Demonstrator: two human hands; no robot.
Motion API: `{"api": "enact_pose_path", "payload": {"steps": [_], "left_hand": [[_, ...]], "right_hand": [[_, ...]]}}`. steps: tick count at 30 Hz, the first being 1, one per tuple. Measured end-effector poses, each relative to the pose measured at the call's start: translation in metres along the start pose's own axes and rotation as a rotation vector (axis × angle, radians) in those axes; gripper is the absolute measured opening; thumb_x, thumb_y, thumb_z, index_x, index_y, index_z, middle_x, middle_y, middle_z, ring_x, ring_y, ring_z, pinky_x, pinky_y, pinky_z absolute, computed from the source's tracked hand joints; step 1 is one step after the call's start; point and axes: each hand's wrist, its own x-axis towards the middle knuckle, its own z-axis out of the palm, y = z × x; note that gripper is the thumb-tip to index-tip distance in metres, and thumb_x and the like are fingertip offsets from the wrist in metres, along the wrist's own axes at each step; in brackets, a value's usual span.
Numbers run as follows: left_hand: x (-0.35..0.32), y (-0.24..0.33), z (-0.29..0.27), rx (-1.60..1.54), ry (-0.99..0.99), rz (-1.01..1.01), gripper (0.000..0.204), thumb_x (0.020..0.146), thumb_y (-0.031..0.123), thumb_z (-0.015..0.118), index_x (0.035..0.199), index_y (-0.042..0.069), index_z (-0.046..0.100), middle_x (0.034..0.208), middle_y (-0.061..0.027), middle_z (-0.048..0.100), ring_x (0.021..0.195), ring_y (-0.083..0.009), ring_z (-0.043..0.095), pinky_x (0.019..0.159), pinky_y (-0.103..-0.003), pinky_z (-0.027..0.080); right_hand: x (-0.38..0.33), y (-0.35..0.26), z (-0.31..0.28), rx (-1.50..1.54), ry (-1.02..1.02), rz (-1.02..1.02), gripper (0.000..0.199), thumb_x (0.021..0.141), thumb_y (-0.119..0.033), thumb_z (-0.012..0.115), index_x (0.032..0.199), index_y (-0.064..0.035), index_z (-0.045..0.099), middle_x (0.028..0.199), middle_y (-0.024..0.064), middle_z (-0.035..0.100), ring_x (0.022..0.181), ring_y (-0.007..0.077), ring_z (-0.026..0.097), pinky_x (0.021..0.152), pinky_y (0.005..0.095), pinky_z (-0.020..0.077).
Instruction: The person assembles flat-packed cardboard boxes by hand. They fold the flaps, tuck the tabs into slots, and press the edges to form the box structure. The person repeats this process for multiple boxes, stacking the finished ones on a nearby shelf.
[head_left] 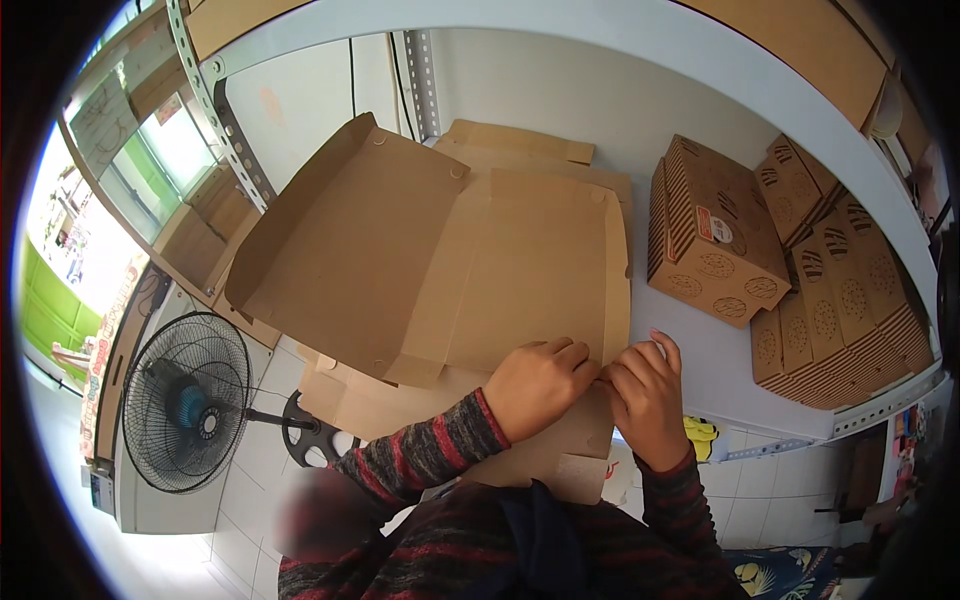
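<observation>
A partly folded brown cardboard box (535,265) lies in front of me, its lid panel spread out to the left with the sides raised. My left hand (540,388) has its fingers curled at the box's near right corner. Right beside it, my right hand (645,400) pinches the same corner, with one finger lifted. Both sets of fingertips meet there and cover the edge they grip. Under the box, more flat cardboard sheets (345,400) stick out toward me and at the back.
Finished, printed brown boxes (715,235) stand on the grey shelf (690,350) to the right, with several more (840,300) stacked behind. A black standing fan (190,400) is at the left. A metal shelf beam (560,12) crosses above.
</observation>
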Motion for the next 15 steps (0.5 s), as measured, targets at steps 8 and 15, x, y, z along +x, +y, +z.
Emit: {"api": "enact_pose_path", "payload": {"steps": [8,15], "left_hand": [[0.003,-0.001,0.001,-0.019,-0.055,-0.010,0.014,0.072,0.010,0.064,0.085,0.004,0.061,0.082,-0.0083,0.058,0.078,-0.0254,0.061,0.066,-0.037,0.052],[0.007,-0.005,0.003,-0.145,-0.118,-0.087,0.013,0.076,0.007,0.064,0.087,0.001,0.061,0.086,-0.0113,0.061,0.083,-0.0310,0.061,0.071,-0.041,0.050]], "right_hand": [[0.002,0.000,0.000,0.007,-0.052,0.004,0.008,0.075,-0.005,0.067,0.078,-0.0013,0.061,0.085,0.0077,0.055,0.093,0.0248,0.055,0.110,0.0528,0.0296],[0.003,0.010,0.005,0.154,-0.093,0.024,0.010,0.074,-0.005,0.067,0.081,-0.0013,0.061,0.086,0.0085,0.057,0.095,0.0269,0.054,0.114,0.0552,0.0182]]}}
